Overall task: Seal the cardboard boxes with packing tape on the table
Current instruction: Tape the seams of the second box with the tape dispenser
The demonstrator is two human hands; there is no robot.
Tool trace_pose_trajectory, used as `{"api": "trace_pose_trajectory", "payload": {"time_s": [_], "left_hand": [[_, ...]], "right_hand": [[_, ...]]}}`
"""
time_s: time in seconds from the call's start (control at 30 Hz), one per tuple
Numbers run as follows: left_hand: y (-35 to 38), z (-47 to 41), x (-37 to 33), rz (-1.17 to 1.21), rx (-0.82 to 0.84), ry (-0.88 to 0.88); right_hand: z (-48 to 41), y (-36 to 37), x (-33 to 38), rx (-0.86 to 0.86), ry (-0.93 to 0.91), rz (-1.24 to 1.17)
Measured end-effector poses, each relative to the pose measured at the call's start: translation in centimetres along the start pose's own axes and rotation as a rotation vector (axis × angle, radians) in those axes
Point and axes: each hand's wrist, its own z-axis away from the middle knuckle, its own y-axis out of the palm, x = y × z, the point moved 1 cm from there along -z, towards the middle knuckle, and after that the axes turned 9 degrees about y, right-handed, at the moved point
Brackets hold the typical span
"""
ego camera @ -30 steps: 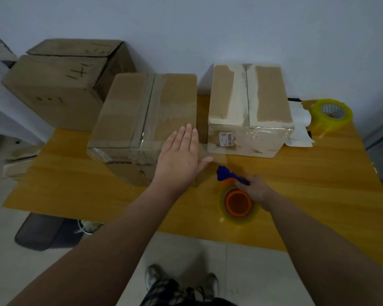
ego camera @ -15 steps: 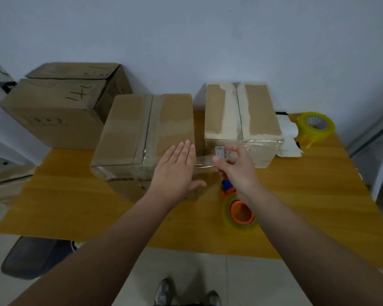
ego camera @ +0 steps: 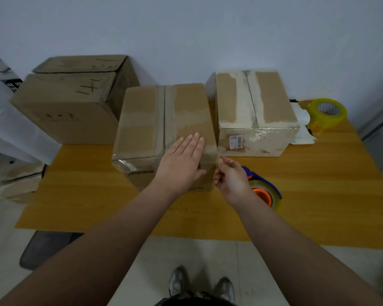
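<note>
left hand lay flat on middle box at its front right corner on the table, right hand pinched what looked like the tape end there; it needed pulling taut, then smoothing down

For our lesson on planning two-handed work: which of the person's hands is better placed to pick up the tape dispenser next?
The right hand. It is just beside the tape dispenser on the table, while the left hand lies flat on top of the middle box, farther from it.
</note>
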Motion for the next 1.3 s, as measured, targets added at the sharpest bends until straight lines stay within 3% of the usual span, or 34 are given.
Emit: {"api": "trace_pose_trajectory", "payload": {"time_s": [0.13, 0.23, 0.3, 0.37, 0.43, 0.57, 0.83, 0.93, 1.17, 1.3], "left_hand": [[0.2, 0.2, 0.0, 0.012, -0.025, -0.001], [0.3, 0.2, 0.1, 0.014, -0.033, -0.003], [0.3, 0.1, 0.1, 0.015, -0.035, -0.004], [0.4, 0.1, 0.0, 0.017, -0.04, -0.006], [0.4, 0.1, 0.0, 0.024, -0.04, -0.003], [0.5, 0.2, 0.4, 0.077, -0.036, 0.014], [0.3, 0.3, 0.9, 0.152, -0.033, 0.059], [0.4, 0.3, 0.9, 0.158, -0.037, 0.049], [0.5, 0.2, 1.4, 0.18, -0.019, 0.076], [0.4, 0.2, 1.6, 0.184, -0.026, 0.085]], "right_hand": [[0.3, 0.4, -0.3, -0.103, -0.102, 0.298], [0.6, -0.5, -0.1, -0.171, -0.339, 0.561], [1.1, -0.7, 0.4, -0.122, -0.547, 0.596], [1.6, -0.3, 0.7, -0.077, -0.633, 0.576], [1.8, -0.1, 0.5, -0.079, -0.639, 0.589], [1.3, -0.1, 0.7, -0.147, -0.631, 0.873], [0.3, 0.1, 2.1, -0.016, -0.527, 1.169], [0.3, 0.6, 1.5, -0.08, -0.576, 1.239], [1.8, 1.8, 5.1, -0.01, -0.651, 1.406], [2.1, 1.0, 4.8, -0.037, -0.789, 1.304]]}}
